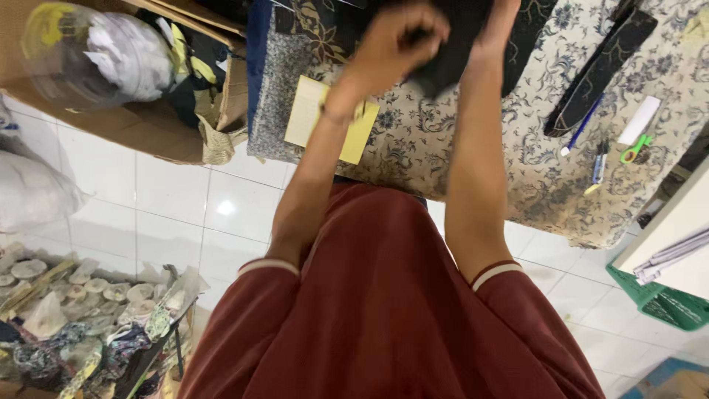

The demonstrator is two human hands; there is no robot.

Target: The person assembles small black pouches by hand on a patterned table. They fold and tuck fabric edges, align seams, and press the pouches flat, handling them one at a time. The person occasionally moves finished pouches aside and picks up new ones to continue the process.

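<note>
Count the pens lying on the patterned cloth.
2. A blue pen lies beside the long dark fabric strip; a second pen lies just right of it, near the green scissors. Others may be hidden under fabric.

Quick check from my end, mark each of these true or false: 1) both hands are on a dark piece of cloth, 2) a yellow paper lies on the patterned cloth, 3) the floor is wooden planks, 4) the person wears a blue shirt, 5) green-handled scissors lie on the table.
1) True: the left hand and the right hand both grip the dark cloth.
2) True: the yellow paper lies on the patterned tablecloth.
3) False: the floor is white tile.
4) False: the shirt is dark red with pale cuff trim.
5) True: the green-handled scissors lie near the table's right side.
</note>
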